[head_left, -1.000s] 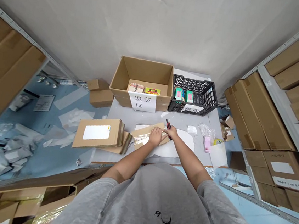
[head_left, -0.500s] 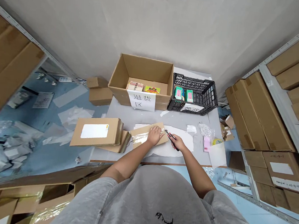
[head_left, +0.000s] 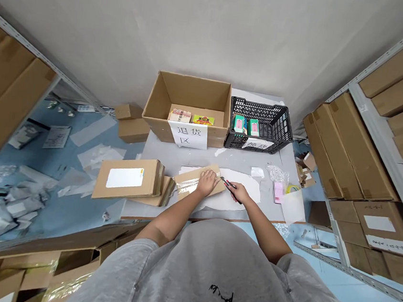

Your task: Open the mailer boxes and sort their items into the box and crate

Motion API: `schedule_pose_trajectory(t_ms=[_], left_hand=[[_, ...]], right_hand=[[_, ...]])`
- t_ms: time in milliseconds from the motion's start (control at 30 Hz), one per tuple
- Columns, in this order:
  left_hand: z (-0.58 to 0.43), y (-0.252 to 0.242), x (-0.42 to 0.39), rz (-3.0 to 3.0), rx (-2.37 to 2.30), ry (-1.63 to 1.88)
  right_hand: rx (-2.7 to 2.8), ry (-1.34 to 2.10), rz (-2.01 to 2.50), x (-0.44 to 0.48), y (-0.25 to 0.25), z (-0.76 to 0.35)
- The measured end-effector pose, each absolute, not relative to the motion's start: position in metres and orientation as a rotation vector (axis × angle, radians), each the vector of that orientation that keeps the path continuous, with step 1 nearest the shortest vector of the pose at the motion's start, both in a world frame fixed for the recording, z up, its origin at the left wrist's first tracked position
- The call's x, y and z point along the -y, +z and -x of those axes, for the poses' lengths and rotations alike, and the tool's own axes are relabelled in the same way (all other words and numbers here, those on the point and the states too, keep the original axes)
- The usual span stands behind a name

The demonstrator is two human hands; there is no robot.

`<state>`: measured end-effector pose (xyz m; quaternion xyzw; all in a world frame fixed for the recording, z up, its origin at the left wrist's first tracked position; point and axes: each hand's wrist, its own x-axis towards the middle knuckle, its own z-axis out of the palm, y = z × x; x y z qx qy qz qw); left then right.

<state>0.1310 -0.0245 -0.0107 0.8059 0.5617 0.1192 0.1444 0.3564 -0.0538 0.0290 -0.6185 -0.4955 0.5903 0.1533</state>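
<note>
A small flat cardboard parcel [head_left: 193, 183] wrapped in clear tape lies on the grey table [head_left: 244, 159] in front of me. My left hand [head_left: 206, 183] presses down on its right half, fingers curled over the top. My right hand [head_left: 239, 193] is closed round a red and black utility knife [head_left: 229, 185], whose tip points at the parcel's right edge. White paper sheets [head_left: 246, 187] lie under the parcel and my right hand.
An open cardboard box [head_left: 188, 102] with a paper sign and a black plastic crate [head_left: 260, 126] stand at the table's back. Flat parcels [head_left: 128, 179] are stacked at left. Small packets [head_left: 279, 185] lie at right. Shelves of cartons flank both sides; litter covers the blue floor.
My right hand has drawn the knife from the parcel's far right corner back toward me along its right edge. My left hand has stayed on the parcel.
</note>
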Motion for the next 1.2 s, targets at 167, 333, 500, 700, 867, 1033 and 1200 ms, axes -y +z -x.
schedule_pose_trajectory(t_ms=[167,333,500,700,867,1033,1200], left_hand=[[-0.129,-0.006,0.025,-2.350,-1.549,0.286],[-0.130,-0.002,0.023,-2.317,-1.574,0.255],[-0.127,0.002,0.025,-2.269,-1.637,0.303],[-0.087,0.015,0.012,-2.127,-1.881,0.176],[-0.076,0.023,0.000,-2.030,-1.901,-0.027],[-0.080,0.021,0.002,-1.751,-2.263,-0.021],[-0.072,0.016,-0.007,-1.528,-2.306,-0.068]], right_hand=[[1.451,1.662,1.795,0.053,0.032,-0.354],[1.432,1.681,1.789,0.053,0.032,-0.353],[1.280,1.650,1.860,0.059,0.033,-0.372],[0.884,1.641,1.971,0.067,0.020,-0.340],[0.621,1.683,1.847,0.074,0.008,-0.301],[0.839,1.515,1.715,0.030,0.011,-0.279],[1.189,1.394,1.838,-0.004,0.015,-0.253]])
